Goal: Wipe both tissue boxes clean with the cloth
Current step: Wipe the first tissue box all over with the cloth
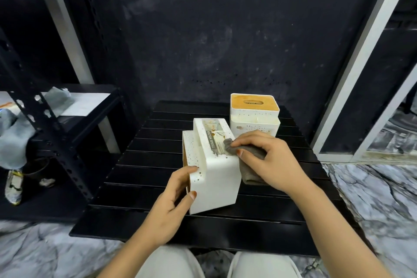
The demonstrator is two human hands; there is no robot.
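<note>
Two tissue boxes on the black slatted counter (140, 187), wiping under way on the nearer one. Far left: dark metal shelving (56, 133) with pale rags, well clear of the work. Left hand (167, 205) steadying the near tissue box (216, 165), tipped on its side, label up; thumb against the near face, fingers (187, 170) curled onto the speckled left corner. Looks like hollow plastic: light, stiff, smooth-walled, so likely to skid under a push unless braced just like this, at a corner, not on the flat slick face. Speckles and brown smudges around the label, plenty left to clean.

Right of that, grey cloth (246, 153) bunched soft and limp, pressed to the label's right edge, its tail hanging beside the box. Right hand (266, 160) pinching the cloth, thumb in front, fingers curled over the top. Far right, second tissue box (255, 115) upright, wooden lid, speckled too, just beyond the knuckles: tight there. Open slats near and left for turning the box; counter's near edge close to the knees.
</note>
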